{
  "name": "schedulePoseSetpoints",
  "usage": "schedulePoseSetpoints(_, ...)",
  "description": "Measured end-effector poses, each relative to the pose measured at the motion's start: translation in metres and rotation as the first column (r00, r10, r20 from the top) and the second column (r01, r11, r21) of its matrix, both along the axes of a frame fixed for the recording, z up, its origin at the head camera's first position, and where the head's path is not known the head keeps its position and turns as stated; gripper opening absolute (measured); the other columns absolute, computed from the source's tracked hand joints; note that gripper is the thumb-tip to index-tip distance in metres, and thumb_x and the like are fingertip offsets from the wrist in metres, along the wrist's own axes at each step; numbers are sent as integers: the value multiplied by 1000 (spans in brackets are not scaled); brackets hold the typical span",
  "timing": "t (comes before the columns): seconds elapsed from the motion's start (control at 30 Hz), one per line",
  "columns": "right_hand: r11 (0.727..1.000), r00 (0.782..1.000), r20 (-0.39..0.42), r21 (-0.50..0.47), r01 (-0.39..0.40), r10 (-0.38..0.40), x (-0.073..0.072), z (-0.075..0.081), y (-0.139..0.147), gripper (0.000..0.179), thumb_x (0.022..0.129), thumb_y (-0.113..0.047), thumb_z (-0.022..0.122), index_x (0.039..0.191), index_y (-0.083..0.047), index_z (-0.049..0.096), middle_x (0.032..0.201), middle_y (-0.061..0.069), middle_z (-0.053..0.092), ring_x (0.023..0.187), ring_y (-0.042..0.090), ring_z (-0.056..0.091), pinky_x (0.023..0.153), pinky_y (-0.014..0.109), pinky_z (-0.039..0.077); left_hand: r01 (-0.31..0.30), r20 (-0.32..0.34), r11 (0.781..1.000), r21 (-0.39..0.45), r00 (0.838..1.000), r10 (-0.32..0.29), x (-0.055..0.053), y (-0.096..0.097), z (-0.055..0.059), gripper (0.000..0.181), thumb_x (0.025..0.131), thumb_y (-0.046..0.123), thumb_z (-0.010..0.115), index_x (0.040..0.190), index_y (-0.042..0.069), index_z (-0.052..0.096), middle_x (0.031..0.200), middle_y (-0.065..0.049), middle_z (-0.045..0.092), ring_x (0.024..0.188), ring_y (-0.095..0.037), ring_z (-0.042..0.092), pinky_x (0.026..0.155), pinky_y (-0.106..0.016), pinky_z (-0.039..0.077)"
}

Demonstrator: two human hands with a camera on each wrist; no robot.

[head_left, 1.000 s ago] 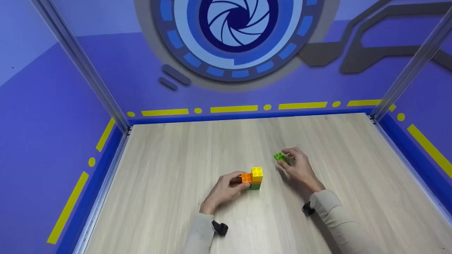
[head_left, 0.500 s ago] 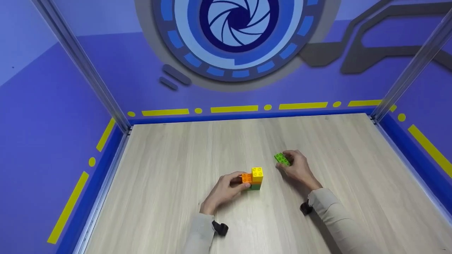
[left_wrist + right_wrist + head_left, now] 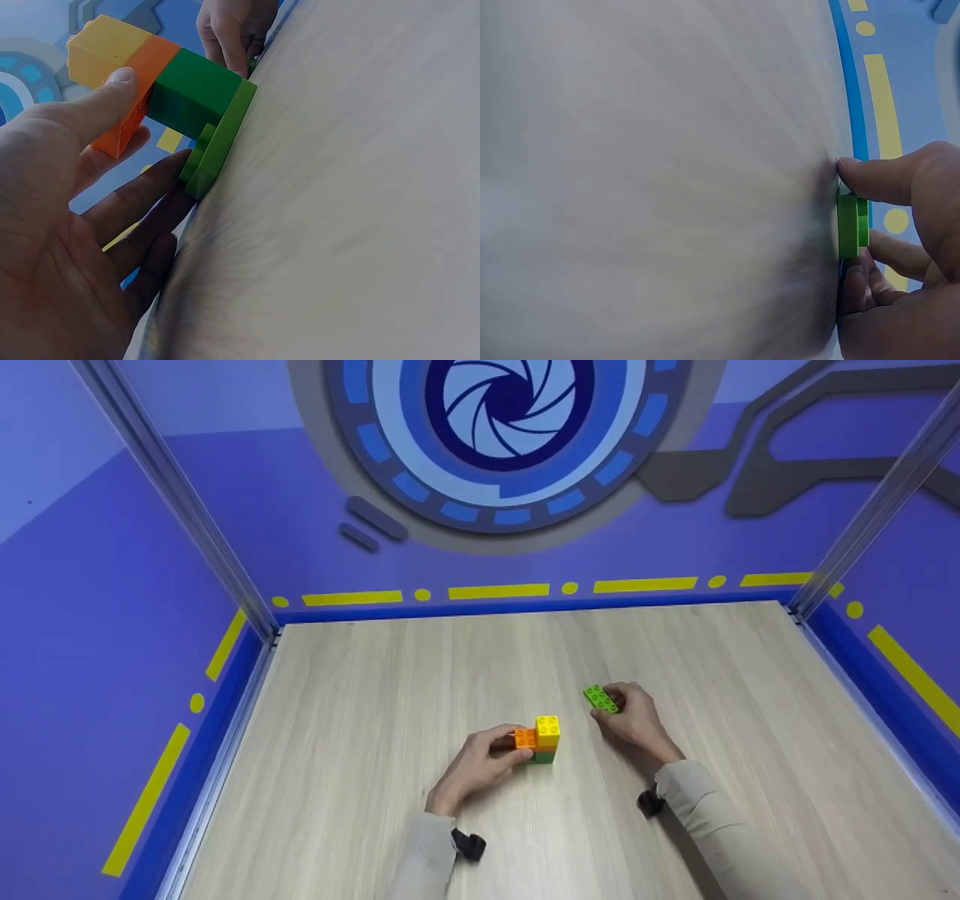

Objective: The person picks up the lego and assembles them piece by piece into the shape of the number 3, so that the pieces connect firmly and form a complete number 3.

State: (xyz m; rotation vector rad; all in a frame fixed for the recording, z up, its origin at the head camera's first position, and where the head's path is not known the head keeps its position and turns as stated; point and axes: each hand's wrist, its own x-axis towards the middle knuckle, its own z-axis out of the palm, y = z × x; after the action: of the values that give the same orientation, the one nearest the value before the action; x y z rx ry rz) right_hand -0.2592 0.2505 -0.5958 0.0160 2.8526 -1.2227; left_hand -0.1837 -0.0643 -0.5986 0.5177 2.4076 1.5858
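Toy-brick stack (image 3: 544, 741), likely light, rigid, best side-held: left grip (image 3: 478, 763) clamped on orange brick (image 3: 524, 736), right grip (image 3: 636, 721) on lime plate (image 3: 601, 699).

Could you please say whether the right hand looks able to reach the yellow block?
Probably yes: the yellow block tops the stack, uncovered, with only bare table between it and the right hand, which holds the loose green plate.

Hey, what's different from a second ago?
The right hand has pulled its fingers back a little to the right, so more of the light-green piece it holds shows. Nothing was visibly let go. The left hand still grips the block tower; neither has visibly moved.
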Motion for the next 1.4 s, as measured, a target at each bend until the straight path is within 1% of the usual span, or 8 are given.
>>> schedulePoseSetpoints(0.37, 1000, 1000, -20, -6, -18, 18, 0, 2, 2, 47, 94, -14, 79, 135, 5, 66, 117, 18, 61, 106, 29, 58, 90, 40, 47, -1, 2, 1000, 3, 1000, 1, -1, -1, -1, 40, 102, 43, 73, 139, 26, 69, 129, 6, 74, 121, -14, 66, 111, -40, 50)
schedulePoseSetpoints(0.53, 999, 1000, -10, -28, -22, 22, 1, 8, 2, 47, 95, -13, 77, 137, 3, 64, 122, 18, 61, 108, 30, 57, 93, 42, 48, 0, -11, 1000, 21, 1000, 1, -1, 0, -1, 41, 101, 39, 75, 140, 27, 68, 133, 6, 72, 125, -15, 65, 115, -43, 48)
schedulePoseSetpoints(0.63, 999, 1000, -6, -46, -20, 20, 2, 12, 1, 48, 96, -12, 77, 139, 3, 63, 125, 18, 60, 111, 31, 57, 97, 44, 48, -5, -32, 999, 34, 999, 6, -1, 0, 0, 46, 99, 35, 78, 142, 24, 66, 136, 5, 71, 128, -15, 64, 116, -42, 47)
schedulePoseSetpoints(0.77, 997, 997, -58, -60, -44, 40, 6, 19, 1, 47, 96, -9, 76, 139, 4, 64, 126, 21, 61, 114, 35, 59, 101, 49, 51, -6, -83, 997, 81, 996, 12, -1, 3, -1, 51, 97, 29, 81, 143, 14, 66, 138, -1, 72, 127, -18, 67, 112, -38, 51)
schedulePoseSetpoints(0.87, 995, 991, -121, -71, -74, 65, 8, 23, 1, 45, 96, -6, 76, 137, 6, 65, 125, 24, 62, 115, 38, 60, 102, 53, 51, -12, -106, 994, 112, 994, 24, -1, 4, -1, 50, 95, 25, 83, 141, 12, 68, 137, -4, 73, 123, -18, 70, 107, -34, 55)
schedulePoseSetpoints(1.07, 989, 970, -211, -64, -134, 118, 13, 31, -2, 41, 95, -2, 77, 134, 7, 67, 123, 23, 64, 112, 39, 62, 98, 54, 51, -34, -84, 991, 132, 995, 46, -1, 6, 0, 48, 95, 23, 83, 140, 16, 70, 137, -4, 73, 120, -16, 72, 105, -31, 56)
schedulePoseSetpoints(1.2, 987, 966, -221, -55, -150, 135, 16, 39, -6, 40, 95, -1, 76, 133, 4, 69, 121, 20, 64, 110, 36, 61, 97, 51, 50, -38, -66, 989, 142, 997, 48, 0, 7, 1, 47, 95, 22, 82, 140, 16, 70, 137, -5, 73, 121, -18, 72, 104, -29, 56)
schedulePoseSetpoints(1.4, 982, 959, -226, -49, -183, 168, 20, 51, -12, 39, 95, 1, 75, 133, 3, 70, 121, 19, 65, 109, 34, 63, 97, 52, 51, -36, -57, 989, 146, 997, 44, 1, 7, 1, 47, 96, 21, 81, 141, 14, 69, 139, -7, 72, 124, -20, 72, 105, -29, 56)
